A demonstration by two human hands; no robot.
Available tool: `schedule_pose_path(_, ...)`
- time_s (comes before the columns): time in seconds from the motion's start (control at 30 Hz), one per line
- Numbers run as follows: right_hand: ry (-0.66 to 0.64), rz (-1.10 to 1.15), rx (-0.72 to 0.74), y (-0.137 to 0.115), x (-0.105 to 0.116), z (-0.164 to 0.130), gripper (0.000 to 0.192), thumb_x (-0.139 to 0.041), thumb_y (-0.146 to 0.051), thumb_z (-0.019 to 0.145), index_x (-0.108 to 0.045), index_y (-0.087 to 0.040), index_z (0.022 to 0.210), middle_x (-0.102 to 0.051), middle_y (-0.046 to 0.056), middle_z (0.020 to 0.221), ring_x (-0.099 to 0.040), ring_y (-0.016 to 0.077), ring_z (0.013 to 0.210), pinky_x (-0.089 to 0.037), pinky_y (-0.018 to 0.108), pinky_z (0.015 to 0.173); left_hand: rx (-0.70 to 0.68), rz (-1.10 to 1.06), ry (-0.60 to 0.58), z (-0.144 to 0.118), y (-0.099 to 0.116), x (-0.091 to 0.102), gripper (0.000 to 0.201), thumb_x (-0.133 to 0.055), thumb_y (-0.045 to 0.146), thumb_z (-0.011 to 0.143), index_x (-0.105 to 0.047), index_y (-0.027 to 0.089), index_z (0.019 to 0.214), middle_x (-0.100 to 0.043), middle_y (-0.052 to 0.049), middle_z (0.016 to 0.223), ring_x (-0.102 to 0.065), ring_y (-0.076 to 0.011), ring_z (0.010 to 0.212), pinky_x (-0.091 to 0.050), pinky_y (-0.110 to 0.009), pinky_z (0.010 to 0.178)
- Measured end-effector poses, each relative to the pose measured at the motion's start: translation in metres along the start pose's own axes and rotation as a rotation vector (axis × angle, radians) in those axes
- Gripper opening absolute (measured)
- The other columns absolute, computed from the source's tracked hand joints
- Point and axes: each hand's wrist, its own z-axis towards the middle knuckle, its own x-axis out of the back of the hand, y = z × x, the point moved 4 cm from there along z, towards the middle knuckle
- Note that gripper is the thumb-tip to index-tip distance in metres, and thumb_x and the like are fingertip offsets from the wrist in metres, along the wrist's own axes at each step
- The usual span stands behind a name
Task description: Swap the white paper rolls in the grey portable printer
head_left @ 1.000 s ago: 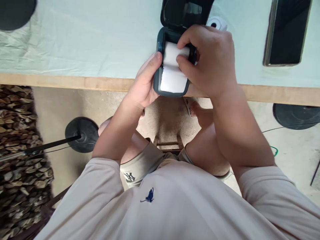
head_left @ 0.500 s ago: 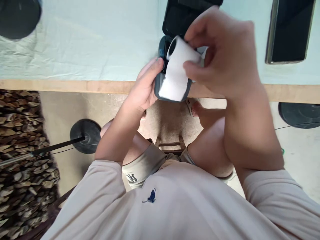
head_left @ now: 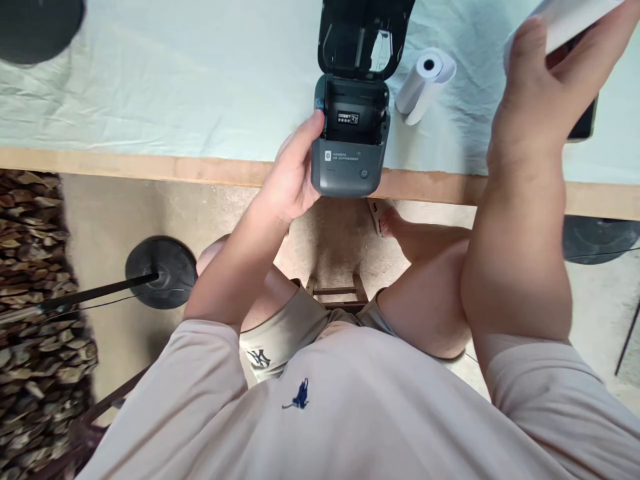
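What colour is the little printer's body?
Dark grey printer, lid open, steadied by the left hand; head view.

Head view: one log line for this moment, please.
left hand: grips printer | lid: open, bay bare | right hand: holds paper roll | spare roll: on tablecloth

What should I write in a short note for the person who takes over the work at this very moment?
Left hand: grips the left side of the small dark grey plastic printer at the near edge of the table with the pale green cloth.
Right hand: raised at the right, shut on a white paper roll.
Printer lid: open and upright; paper bay holds no roll.
Second white paper roll: lies on the cloth, right of the printer.
Done: lid open, bay without a roll.
Left: no roll is seated, lid not closed.
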Motion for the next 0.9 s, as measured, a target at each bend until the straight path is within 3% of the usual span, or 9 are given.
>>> schedule_pose_path(0.13,-0.068,-0.280,-0.094,0.011,-0.005,-0.003,0.042,-0.054,-0.017,0.073,-0.043,-0.012,0.113,-0.055,0.008,0.101,-0.057,0.0147,0.091,-0.048,0.036,0.090,0.009,0.005,0.027,0.000,0.000,0.000,0.036,-0.041,0.038,0.095,-0.069,0.016,0.102,-0.067,-0.008,0.094,-0.063,-0.0229,0.108,-0.056,-0.028,0.088)
schedule_pose_path(0.2,-0.118,-0.362,-0.134,0.004,-0.006,-0.010,0.057,-0.056,-0.012,0.067,-0.042,-0.009,0.122,-0.056,0.009,0.108,-0.056,0.0168,0.096,-0.045,0.039,0.094,0.004,0.011,0.028,0.000,0.000,0.000,0.036,-0.040,0.037,0.096,-0.068,0.016,0.102,-0.068,-0.008,0.093,-0.064,-0.0213,0.108,-0.055,-0.027,0.090)
schedule_pose_path(0.3,0.019,-0.376,0.061,-0.028,-0.004,-0.021,0.059,-0.057,-0.019,0.070,-0.043,-0.008,0.126,-0.049,0.009,0.124,-0.046,0.0179,0.118,-0.036,0.037,0.108,-0.006,0.019,0.004,0.000,0.000,0.000,0.037,-0.040,0.037,0.096,-0.067,0.014,0.106,-0.067,-0.008,0.098,-0.065,-0.0204,0.104,-0.054,-0.028,0.092)
schedule_pose_path(0.37,0.056,-0.424,0.207,-0.051,-0.011,-0.027,0.048,-0.051,-0.035,0.080,-0.051,-0.010,0.121,-0.052,0.009,0.118,-0.049,0.0191,0.113,-0.037,0.040,0.102,-0.013,0.025,-0.010,0.000,-0.001,-0.001,0.036,-0.040,0.036,0.096,-0.067,0.014,0.106,-0.067,-0.008,0.098,-0.066,-0.0206,0.102,-0.055,-0.028,0.090)
schedule_pose_path(0.47,-0.166,-0.633,0.093,-0.063,-0.038,-0.030,0.061,-0.059,-0.048,0.075,-0.050,-0.016,0.126,-0.047,0.011,0.127,-0.034,0.0325,0.132,-0.025,0.055,0.105,-0.041,0.044,-0.007,0.000,-0.001,-0.001,0.034,-0.042,0.036,0.095,-0.069,0.018,0.102,-0.067,-0.006,0.085,-0.066,-0.0213,0.100,-0.057,-0.027,0.084)
schedule_pose_path(0.6,-0.298,-0.681,-0.086,-0.062,-0.066,-0.027,0.048,-0.055,-0.025,0.078,-0.051,-0.020,0.126,-0.046,0.011,0.130,-0.029,0.0322,0.136,-0.008,0.058,0.113,-0.040,0.042,0.012,-0.002,0.000,-0.002,0.035,-0.041,0.035,0.095,-0.069,0.016,0.104,-0.066,-0.006,0.085,-0.066,-0.0201,0.099,-0.056,-0.025,0.082)
schedule_pose_path(0.7,-0.285,-0.613,-0.018,-0.062,-0.068,-0.022,0.041,-0.054,-0.023,0.078,-0.057,-0.019,0.119,-0.052,0.010,0.119,-0.041,0.0310,0.124,-0.020,0.058,0.109,-0.017,0.027,0.008,-0.003,0.001,-0.002,0.036,-0.039,0.035,0.097,-0.067,0.014,0.106,-0.066,-0.007,0.092,-0.065,-0.0194,0.101,-0.056,-0.025,0.084)
schedule_pose_path(0.8,-0.268,-0.471,0.124,-0.060,-0.058,-0.019,0.052,-0.053,-0.037,0.083,-0.047,-0.018,0.131,-0.051,0.005,0.123,-0.050,0.0211,0.114,-0.037,0.043,0.107,-0.007,0.065,0.030,-0.003,0.001,-0.001,0.035,-0.038,0.036,0.097,-0.067,0.017,0.105,-0.066,-0.005,0.084,-0.065,-0.0200,0.105,-0.056,-0.026,0.086)
schedule_pose_path(0.9,-0.025,-0.270,0.158,-0.055,-0.032,-0.017,0.063,-0.052,-0.057,0.082,-0.044,-0.019,0.132,-0.048,0.002,0.129,-0.051,0.0183,0.120,-0.039,0.031,0.108,-0.007,0.086,0.043,-0.004,0.000,0.000,0.032,-0.042,0.039,0.095,-0.068,0.021,0.101,-0.064,-0.004,0.075,-0.065,-0.0206,0.103,-0.056,-0.027,0.087)
